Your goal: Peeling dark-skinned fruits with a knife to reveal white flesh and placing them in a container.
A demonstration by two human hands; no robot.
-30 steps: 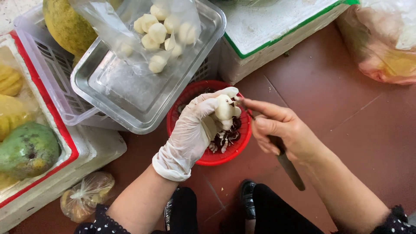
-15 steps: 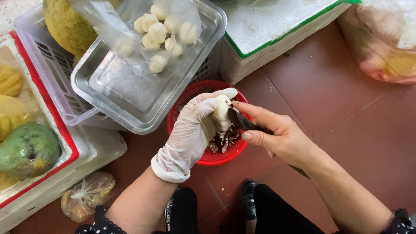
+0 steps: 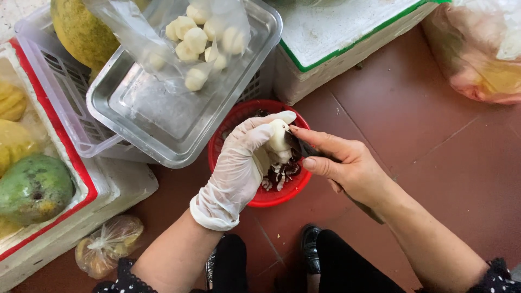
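My left hand (image 3: pixel 241 163), in a thin white glove, holds a small pale peeled piece (image 3: pixel 279 135) over a red plastic basket (image 3: pixel 222 151). My right hand (image 3: pixel 347 165), bare, grips a dark knife (image 3: pixel 302 146) with its blade against that piece. Dark peelings (image 3: pixel 281 174) lie in the basket below. Behind it a clear plastic bag of several peeled white pieces (image 3: pixel 202 38) rests in a metal tray (image 3: pixel 157 116).
The tray sits on a white slotted crate (image 3: pixel 59 92). A red-rimmed foam box with a green fruit (image 3: pixel 32 187) and yellow fruit stands left. A green-edged white foam box (image 3: pixel 336 43) is behind. Plastic bags lie at the right (image 3: pixel 483 59) and lower left (image 3: pixel 106 249). My black shoes (image 3: pixel 309 247) stand on the tiled floor.
My right hand has turned and closed in on the piece, so the knife handle that stuck out behind it is now tucked under the hand. The left hand stays over the basket.
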